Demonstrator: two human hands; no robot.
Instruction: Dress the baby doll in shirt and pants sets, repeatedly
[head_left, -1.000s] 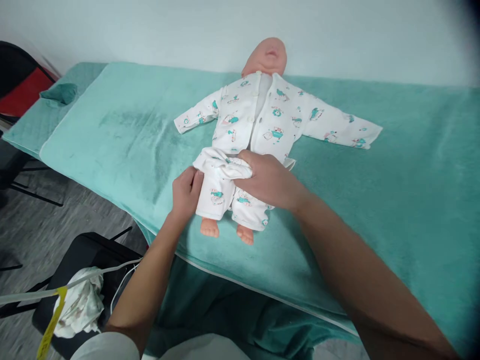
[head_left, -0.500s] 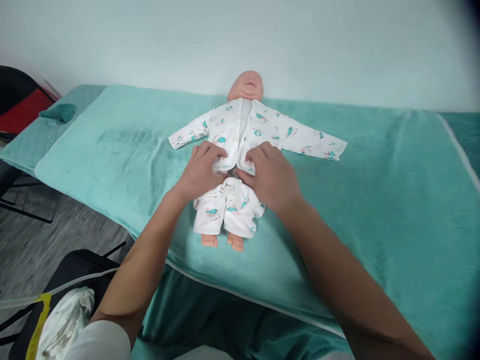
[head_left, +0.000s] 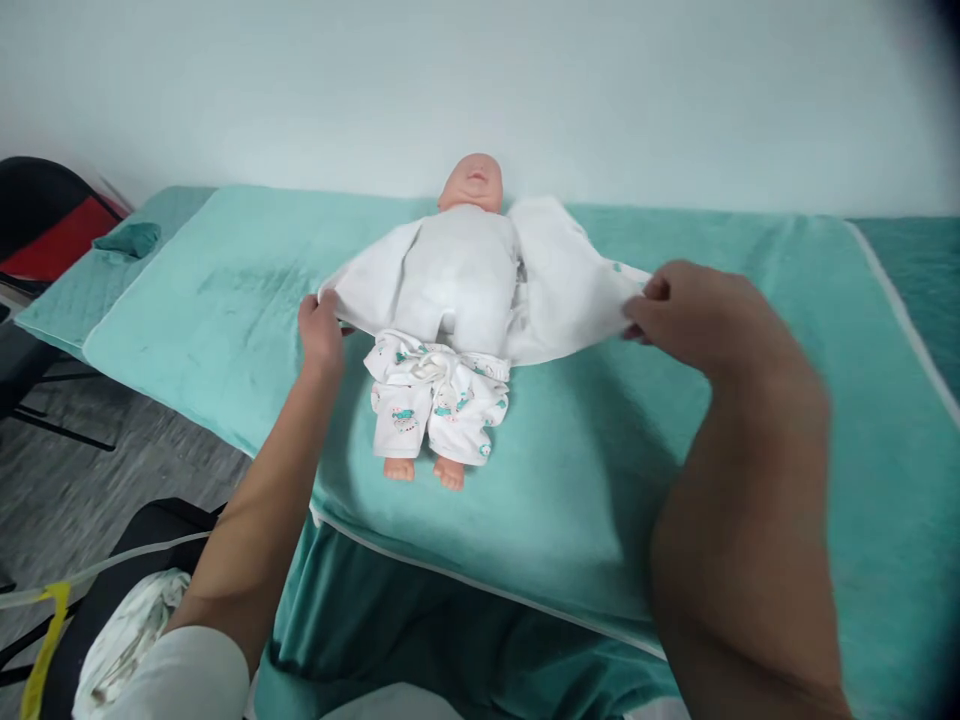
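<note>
A baby doll lies on its back on a green bed, its white cloth torso bare at the front. Its white printed jacket is spread wide to both sides, plain inner side up. My left hand pinches the jacket's edge at the left. On the right, my right hand grips the opposite front edge and holds it stretched out, lifted off the bed. White printed pants cover the doll's legs, bunched at the waist with a tied cord. Both feet show below them.
The green bed cover reaches along a pale wall. A black chair at lower left bears a crumpled white cloth, near a pale tube with a yellow strip. Another black and red chair stands farther left.
My hands have moved apart from the doll's middle, left hand leftward and right hand far to the right. The jacket fronts have opened outward, baring the torso. The view has shifted slightly.
</note>
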